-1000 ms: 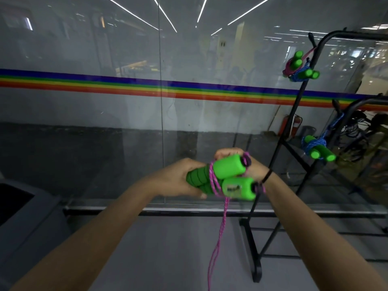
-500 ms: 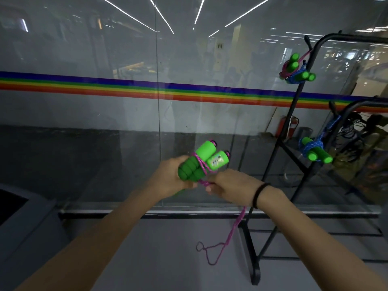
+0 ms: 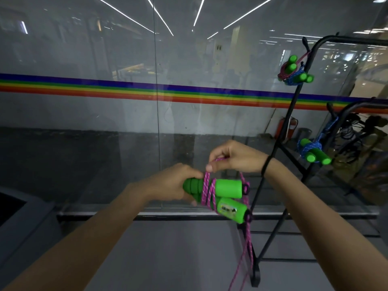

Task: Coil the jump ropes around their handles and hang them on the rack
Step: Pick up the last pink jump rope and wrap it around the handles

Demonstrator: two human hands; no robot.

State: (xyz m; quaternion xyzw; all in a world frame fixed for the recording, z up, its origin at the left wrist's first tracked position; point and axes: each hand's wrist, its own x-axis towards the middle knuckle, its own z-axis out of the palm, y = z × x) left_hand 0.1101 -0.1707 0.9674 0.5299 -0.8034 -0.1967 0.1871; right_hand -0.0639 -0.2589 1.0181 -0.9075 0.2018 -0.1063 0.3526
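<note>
— What's different in the head view from half a second back?

— The right hand [image 3: 235, 157] was low, under the green handles [image 3: 220, 193]; now it is raised above them, thumb and forefinger pinched on the pink rope [image 3: 207, 190]. The handles then pointed up and away; now they lie nearly level, free ends to the right. The left hand [image 3: 175, 185] is closed round their left ends, as before.

— Counts?

— Two handles in the grip, side by side, with about three turns of pink rope round their middle. Two strands hang from the right ends toward the floor [image 3: 168, 259]. On the black rack [image 3: 279, 143], at the right, three coiled bundles, I think: a pink-roped one [image 3: 290, 65] and a blue-roped one [image 3: 300, 77] touching each other at an upper hook, though they overlap and are small, and one more blue-roped bundle [image 3: 312, 152] lower down.

— Anything else?

— One black band [image 3: 265, 166] on the right wrist, and a glass wall [image 3: 105, 122] with a rainbow stripe behind.
</note>
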